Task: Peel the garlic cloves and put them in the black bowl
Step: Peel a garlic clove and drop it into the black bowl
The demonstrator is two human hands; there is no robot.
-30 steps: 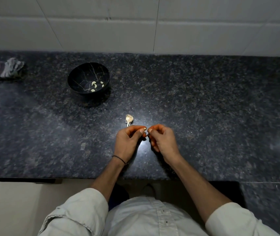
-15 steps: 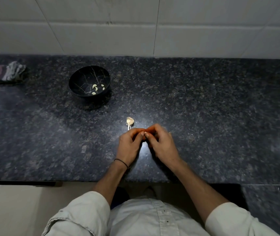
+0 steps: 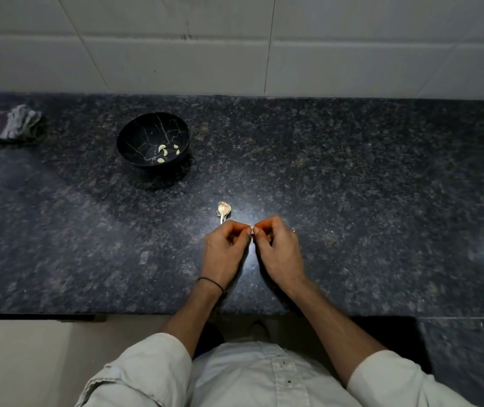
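Both hands work in front of the black bowl (image 3: 135,127), nearer the person and a little to its right. The left hand (image 3: 224,249) and the right hand (image 3: 280,251) meet at the fingertips, fingers curled in, and pinch one small garlic clove (image 3: 253,230) between them. Half a second ago the fingertips were pressed together and hid the clove. Now they have drawn slightly apart and a pale sliver of it shows in the gap, which suggests the skin is being picked or pulled away. Whether any skin is off yet is too small to tell. The bowl's contents have not changed over the last second: the same few peeled cloves (image 3: 162,154) lie low on its right inner side, so this clove has yet to be dropped in. The rest of the garlic head (image 3: 223,209) lies on the tabletop (image 3: 352,186) between the bowl and the hands, just beyond the left hand, unmoved. A crumpled cloth (image 3: 11,124) sits well to the left of the bowl. By my judgement the peeling of this clove is under way, and more cloves remain on the head.
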